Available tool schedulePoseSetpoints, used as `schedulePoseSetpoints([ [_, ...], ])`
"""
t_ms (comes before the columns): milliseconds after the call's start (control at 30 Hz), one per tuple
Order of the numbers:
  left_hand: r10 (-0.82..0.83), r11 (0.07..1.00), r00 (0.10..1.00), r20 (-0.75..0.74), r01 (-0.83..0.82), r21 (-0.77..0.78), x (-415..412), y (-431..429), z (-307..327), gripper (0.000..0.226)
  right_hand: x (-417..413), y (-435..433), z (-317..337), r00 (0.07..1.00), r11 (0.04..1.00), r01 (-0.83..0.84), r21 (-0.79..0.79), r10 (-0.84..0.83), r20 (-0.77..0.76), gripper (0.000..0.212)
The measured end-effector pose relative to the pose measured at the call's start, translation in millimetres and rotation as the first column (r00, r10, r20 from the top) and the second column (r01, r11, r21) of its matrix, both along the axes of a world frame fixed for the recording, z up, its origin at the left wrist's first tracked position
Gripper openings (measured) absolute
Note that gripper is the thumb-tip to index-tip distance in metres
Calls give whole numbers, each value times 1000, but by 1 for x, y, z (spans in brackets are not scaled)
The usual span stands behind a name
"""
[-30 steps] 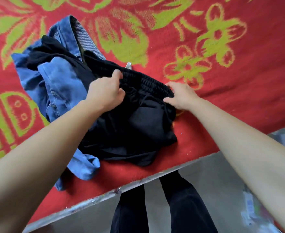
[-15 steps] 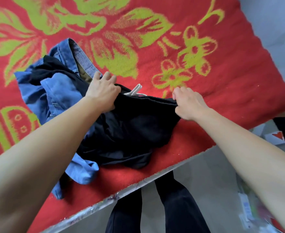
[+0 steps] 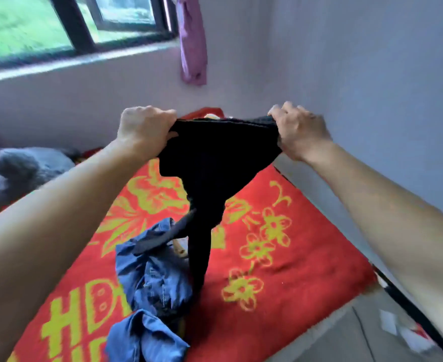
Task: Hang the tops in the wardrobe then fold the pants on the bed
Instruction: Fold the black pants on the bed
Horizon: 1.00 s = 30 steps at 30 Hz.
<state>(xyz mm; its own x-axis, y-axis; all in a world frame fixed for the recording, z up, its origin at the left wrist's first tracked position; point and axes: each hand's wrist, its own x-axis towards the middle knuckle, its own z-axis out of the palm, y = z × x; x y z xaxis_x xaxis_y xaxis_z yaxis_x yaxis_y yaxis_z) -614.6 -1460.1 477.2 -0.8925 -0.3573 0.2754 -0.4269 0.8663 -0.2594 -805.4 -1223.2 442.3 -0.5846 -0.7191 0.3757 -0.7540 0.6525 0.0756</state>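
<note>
Black pants (image 3: pixel 215 158) are now up off the heap, hanging over the bed. Their legs trail down to the red blanket (image 3: pixel 306 257) beside the jeans (image 3: pixel 152 278). Our left hand (image 3: pixel 143 129) and right hand (image 3: pixel 298 131) each clench a waistband end. We judge the folding stage is starting.

We see soft daylight coming through the dark-framed glass window (image 3: pixel 58 27) at upper left, itself smeared by motion blur. The pale painted wall (image 3: pixel 372 74) is evenly lit and slightly soft. The wide lens bends the edges, and the black fabric pants (image 3: pixel 215 158) show almost no detail.
</note>
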Motion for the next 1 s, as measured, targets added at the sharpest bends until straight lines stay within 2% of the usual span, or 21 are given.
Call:
schedulePoseSetpoints([
  [100,-24,998,990,-140,16,-58,19,0,97,29,18,8,104,989,996,-1,-92,-12,-149,25],
  [200,-74,991,953,-294,38,-128,42,0,172,36,41,22,181,962,983,-22,-184,-30,-270,45],
  [300,-127,978,910,-394,48,-205,60,0,217,45,60,32,235,921,967,-41,-251,-61,-386,60],
  [533,-93,995,808,-582,48,-92,82,18,257,53,98,55,292,859,939,-36,-342,-146,-490,68],
  [633,-95,994,744,-661,35,-104,87,26,270,49,109,65,308,814,917,-5,-400,-229,-534,52],
  [733,-149,979,623,-768,-16,-203,88,36,279,22,126,74,322,736,878,26,-479,-341,-585,37],
  [767,-139,983,601,-787,-14,-185,88,40,279,27,131,76,323,741,873,41,-485,-353,-572,36],
  [800,-121,989,613,-781,8,-147,88,41,278,34,136,77,323,776,885,58,-461,-331,-538,37],
  [833,-99,994,660,-744,35,-102,88,41,274,36,138,80,321,833,914,84,-396,-282,-476,37],
  [900,-98,995,795,-599,73,-65,88,38,259,30,140,87,310,931,966,145,-215,-207,-301,35],
  [967,-136,989,836,-532,85,-118,90,38,239,20,140,94,295,945,967,145,-209,-198,-259,31],
  [1000,-165,985,815,-556,106,-137,91,37,229,19,140,97,288,936,959,126,-254,-199,-289,29],
])
